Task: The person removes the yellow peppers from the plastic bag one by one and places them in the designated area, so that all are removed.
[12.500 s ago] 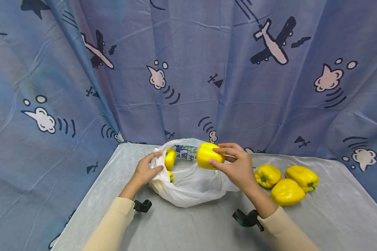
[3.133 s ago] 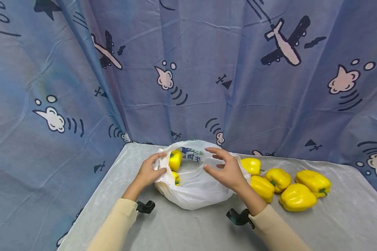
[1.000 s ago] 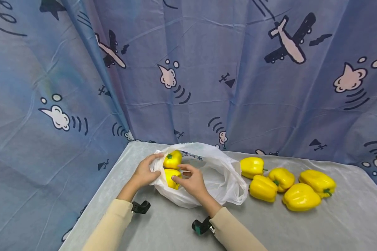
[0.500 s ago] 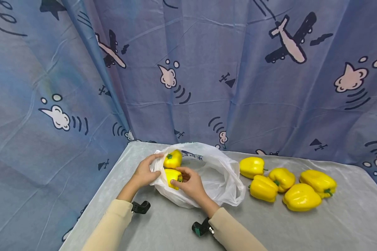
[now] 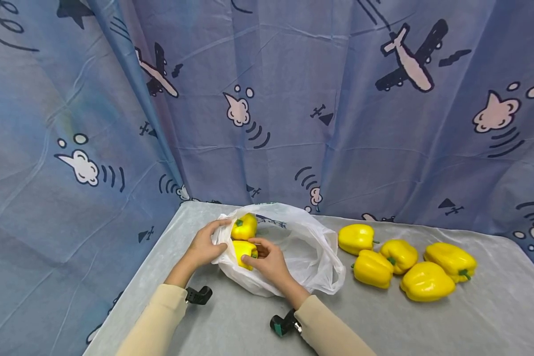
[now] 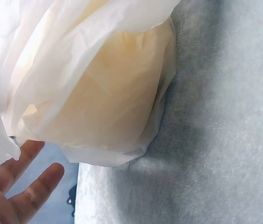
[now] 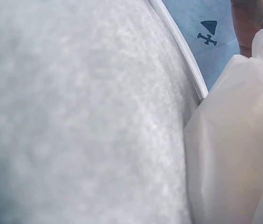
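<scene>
A white plastic bag [image 5: 293, 277] lies with its mouth spread on the grey cloth. My left hand [image 5: 206, 242] holds its left rim, thumb on one side and fingers on the other. Inside, two yellow bell peppers sit against the left wall: a rear pepper [image 5: 244, 226] and a front pepper [image 5: 243, 254]. Reaching into the bag, my right hand [image 5: 268, 262] grips the front pepper by its stem end, thumb on the near side. In the left wrist view, the bag [image 6: 108, 93] bulges over a pepper beside my fingers [image 6: 38, 191]. The right wrist view shows the bag's outside [image 7: 234, 154].
Several yellow bell peppers [image 5: 428, 281] stand on the cloth-covered table [image 5: 231, 331] right of the bag, the closest one [image 5: 373, 268] near its right edge. A blue patterned curtain [image 5: 267, 99] hangs behind the table and along its left side.
A pepper earlier held over the bag has left my right hand, and more peppers show right of the bag. My right hand then moved left and took hold of the front pepper inside.
</scene>
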`<state>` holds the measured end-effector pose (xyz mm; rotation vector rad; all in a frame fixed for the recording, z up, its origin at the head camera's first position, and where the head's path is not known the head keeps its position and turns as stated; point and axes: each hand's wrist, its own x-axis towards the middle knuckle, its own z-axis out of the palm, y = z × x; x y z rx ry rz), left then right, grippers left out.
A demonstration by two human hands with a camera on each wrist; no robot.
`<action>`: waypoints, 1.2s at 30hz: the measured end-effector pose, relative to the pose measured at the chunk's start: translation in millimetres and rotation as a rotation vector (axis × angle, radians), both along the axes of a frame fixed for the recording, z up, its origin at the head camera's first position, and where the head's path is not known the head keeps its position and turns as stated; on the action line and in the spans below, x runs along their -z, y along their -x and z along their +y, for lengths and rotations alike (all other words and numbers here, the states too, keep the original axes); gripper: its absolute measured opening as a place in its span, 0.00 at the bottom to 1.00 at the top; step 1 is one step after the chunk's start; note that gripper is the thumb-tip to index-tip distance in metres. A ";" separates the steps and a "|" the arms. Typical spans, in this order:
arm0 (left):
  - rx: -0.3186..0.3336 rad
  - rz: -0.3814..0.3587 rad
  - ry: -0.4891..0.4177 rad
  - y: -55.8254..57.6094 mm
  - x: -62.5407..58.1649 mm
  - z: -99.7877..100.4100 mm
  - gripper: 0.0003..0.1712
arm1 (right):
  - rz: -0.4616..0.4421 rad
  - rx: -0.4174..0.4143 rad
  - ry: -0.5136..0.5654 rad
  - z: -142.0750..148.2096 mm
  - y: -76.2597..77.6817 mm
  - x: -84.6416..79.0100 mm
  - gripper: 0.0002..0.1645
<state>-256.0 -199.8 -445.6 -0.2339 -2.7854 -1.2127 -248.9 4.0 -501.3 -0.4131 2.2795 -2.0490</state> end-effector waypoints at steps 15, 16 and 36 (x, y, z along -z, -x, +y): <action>0.022 -0.001 -0.007 0.3 0.5 4.5 0.34 | 0.041 0.053 -0.023 8.0 -13.2 -21.0 0.26; 0.024 -0.002 -0.007 0.2 0.7 4.7 0.34 | 0.050 0.062 -0.033 8.3 -11.8 -17.7 0.26; -0.005 -0.013 -0.009 -2.5 1.5 3.5 0.34 | 0.119 0.114 -0.155 37.2 -25.3 -38.2 0.23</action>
